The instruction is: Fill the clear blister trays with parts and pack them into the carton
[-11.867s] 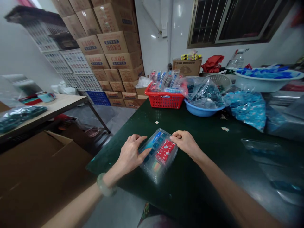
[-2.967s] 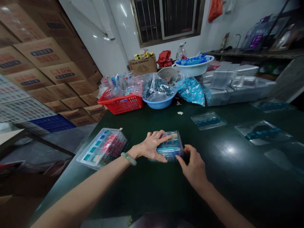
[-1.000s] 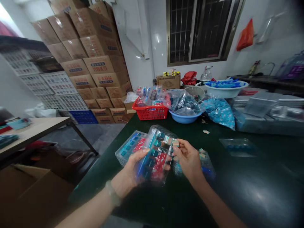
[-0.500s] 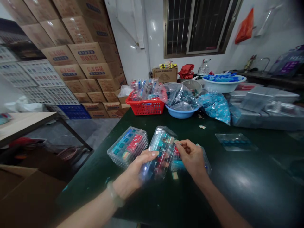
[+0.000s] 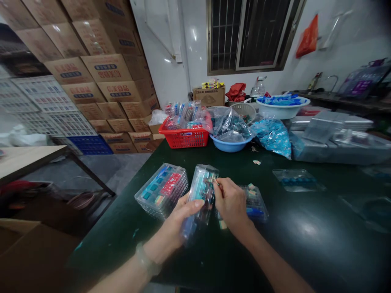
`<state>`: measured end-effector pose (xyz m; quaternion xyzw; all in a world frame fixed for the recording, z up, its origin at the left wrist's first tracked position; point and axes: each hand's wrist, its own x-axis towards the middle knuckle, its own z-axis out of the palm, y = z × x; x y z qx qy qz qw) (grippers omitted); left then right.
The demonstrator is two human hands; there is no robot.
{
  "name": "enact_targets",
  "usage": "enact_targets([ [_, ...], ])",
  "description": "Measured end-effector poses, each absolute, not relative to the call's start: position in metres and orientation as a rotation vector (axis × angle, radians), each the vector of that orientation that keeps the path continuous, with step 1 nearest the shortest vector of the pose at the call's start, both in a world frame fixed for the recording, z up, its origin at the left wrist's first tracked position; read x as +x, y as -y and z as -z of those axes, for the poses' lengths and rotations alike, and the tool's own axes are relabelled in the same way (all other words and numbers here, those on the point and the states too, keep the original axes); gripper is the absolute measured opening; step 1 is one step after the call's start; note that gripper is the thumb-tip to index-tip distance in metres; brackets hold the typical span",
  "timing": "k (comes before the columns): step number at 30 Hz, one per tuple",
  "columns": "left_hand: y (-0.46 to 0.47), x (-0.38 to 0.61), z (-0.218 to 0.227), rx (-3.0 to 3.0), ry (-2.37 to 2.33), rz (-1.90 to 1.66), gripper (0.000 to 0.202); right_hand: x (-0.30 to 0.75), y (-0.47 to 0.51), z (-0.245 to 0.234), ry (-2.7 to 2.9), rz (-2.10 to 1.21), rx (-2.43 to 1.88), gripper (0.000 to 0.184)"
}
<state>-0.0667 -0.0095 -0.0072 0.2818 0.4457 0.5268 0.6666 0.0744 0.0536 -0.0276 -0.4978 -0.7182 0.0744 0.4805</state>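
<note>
My left hand (image 5: 183, 215) grips a clear plastic tray (image 5: 200, 183) from its left side, thumb over the front. The tray is tilted, with teal, reddish and blue pieces in its compartments, blurred by motion. My right hand (image 5: 230, 201) is closed in a pinch at the tray's right edge; whatever its fingertips hold is too small to make out. To the left stands a stack of filled clear trays (image 5: 161, 189) with teal pieces and a red dotted packet. Partly behind my right hand lies another tray (image 5: 256, 203) holding a blue item. A small cream piece (image 5: 223, 224) rests beside it.
At the back of the green table (image 5: 293, 248) stand a red basket (image 5: 186, 138) of packed trays, a blue basin (image 5: 230, 145), a teal bag (image 5: 271, 136) and stacked clear trays (image 5: 342, 146). A lone tray (image 5: 297, 180) lies right; cartons (image 5: 113, 69) rise left.
The held tray has turned more edge-on in my left hand. My right hand has shifted a little left, staying pinched at the tray's edge. The whole view has moved slightly.
</note>
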Motion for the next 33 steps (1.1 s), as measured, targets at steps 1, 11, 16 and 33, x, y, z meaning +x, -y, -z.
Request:
enact_targets([
  [1, 0.010, -0.066, 0.008, 0.656, -1.003, -1.191, 0.040, 0.073, -0.053, 0.027, 1.748, -0.252, -1.198, 0.026],
  [11, 0.015, -0.069, 0.019, 0.760, -0.845, -1.142, 0.044, 0.085, -0.060, 0.028, 1.443, -1.159, -1.049, 0.030],
  [16, 0.013, -0.083, 0.015, 0.665, -0.825, -1.205, 0.042, 0.133, -0.073, 0.024, 1.490, -1.095, -1.105, 0.036],
  [33, 0.019, -0.099, -0.003, 0.554, -0.986, -1.288, 0.013, 0.214, -0.129, 0.063, 2.138, -0.629, -1.487, 0.022],
])
